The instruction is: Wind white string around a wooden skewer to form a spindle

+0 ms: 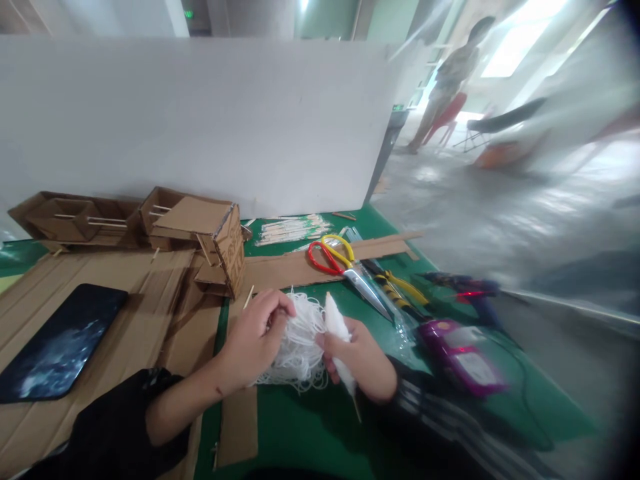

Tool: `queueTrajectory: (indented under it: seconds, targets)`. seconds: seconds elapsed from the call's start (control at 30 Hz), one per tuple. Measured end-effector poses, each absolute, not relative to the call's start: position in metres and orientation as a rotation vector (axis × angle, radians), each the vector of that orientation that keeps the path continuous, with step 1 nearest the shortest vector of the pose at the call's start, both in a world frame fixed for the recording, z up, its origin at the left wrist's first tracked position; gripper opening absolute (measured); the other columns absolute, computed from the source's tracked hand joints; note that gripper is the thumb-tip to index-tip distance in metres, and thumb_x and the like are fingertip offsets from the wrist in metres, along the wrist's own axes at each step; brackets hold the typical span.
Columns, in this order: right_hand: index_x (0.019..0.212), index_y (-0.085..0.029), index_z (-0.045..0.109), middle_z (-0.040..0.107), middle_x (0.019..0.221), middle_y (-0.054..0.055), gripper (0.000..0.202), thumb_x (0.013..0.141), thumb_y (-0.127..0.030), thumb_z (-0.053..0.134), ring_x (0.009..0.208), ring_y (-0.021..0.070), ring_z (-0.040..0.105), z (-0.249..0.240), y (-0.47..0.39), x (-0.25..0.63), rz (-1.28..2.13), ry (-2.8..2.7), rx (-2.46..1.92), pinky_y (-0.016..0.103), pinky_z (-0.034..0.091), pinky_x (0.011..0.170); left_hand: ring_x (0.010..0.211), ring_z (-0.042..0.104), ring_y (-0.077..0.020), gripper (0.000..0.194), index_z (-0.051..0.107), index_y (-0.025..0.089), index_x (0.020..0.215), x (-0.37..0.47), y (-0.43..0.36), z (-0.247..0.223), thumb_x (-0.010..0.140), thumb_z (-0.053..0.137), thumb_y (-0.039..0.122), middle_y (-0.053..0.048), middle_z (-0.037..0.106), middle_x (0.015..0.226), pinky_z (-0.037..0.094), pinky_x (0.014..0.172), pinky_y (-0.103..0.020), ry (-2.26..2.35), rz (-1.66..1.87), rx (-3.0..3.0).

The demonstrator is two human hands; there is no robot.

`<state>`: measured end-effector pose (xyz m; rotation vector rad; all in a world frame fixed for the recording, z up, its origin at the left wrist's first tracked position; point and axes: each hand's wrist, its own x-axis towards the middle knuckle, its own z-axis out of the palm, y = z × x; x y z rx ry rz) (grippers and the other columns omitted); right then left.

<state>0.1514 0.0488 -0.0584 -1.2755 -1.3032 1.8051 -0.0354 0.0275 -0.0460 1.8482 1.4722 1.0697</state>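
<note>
My right hand [363,360] is closed around a thin wooden stick wound thickly with white string [336,319]. The bundle tapers at both ends, and the stick's tip pokes out at the top and bottom. Left of it, a loose tangled heap of white string [300,353] lies on the green table. At the heap's upper left, my left hand [260,337] has its thumb and fingers pinched together on the string; the strand between the fingertips is too fine to make out clearly.
Scissors [345,270] with red and yellow handles, pliers [405,290], a glue gun [465,293] and a purple box-shaped device [463,357] lie to the right. Wooden sticks [295,229] lie behind. A cardboard structure [200,233] and a phone [65,340] are at left. A person [450,80] stands far back.
</note>
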Motion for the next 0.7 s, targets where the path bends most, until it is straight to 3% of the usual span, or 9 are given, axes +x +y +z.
queueTrajectory:
  seconds: [0.27,0.5,0.7]
  targets:
    - [0.060,-0.018,0.052,0.051,0.040,-0.005,0.027,0.065,-0.040,0.067,0.032,0.0071,0.043,-0.0581,0.0491,0.1519,1.823,-1.302,-1.215,0.019,0.038,0.032,0.091,0.053,-0.0211,0.016,0.066,0.020,0.095,-0.0303,0.0204,-0.0390,0.087,0.053,0.023,-0.005,0.056,0.093,0.040,0.083,-0.036,1.488,0.918,2.182]
    - [0.063,-0.017,0.054,0.051,0.041,-0.005,0.026,0.068,-0.040,0.066,0.033,0.0081,0.044,-0.0563,0.0486,0.1518,1.786,-1.356,-1.227,0.020,0.039,0.034,0.096,0.053,-0.0229,0.014,0.067,0.023,0.091,-0.0267,0.0186,-0.0393,0.086,0.059,0.034,-0.005,0.058,0.095,0.040,0.087,-0.037,1.450,0.879,1.977]
    - [0.065,-0.018,0.053,0.051,0.041,-0.005,0.027,0.067,-0.041,0.067,0.033,0.0085,0.044,-0.0548,0.0494,0.1512,1.771,-1.364,-1.254,0.021,0.039,0.034,0.092,0.055,-0.0201,0.002,0.062,0.022,0.082,-0.0263,0.0207,-0.0461,0.082,0.061,0.023,-0.002,0.058,0.091,0.042,0.083,-0.033,1.359,0.919,1.798]
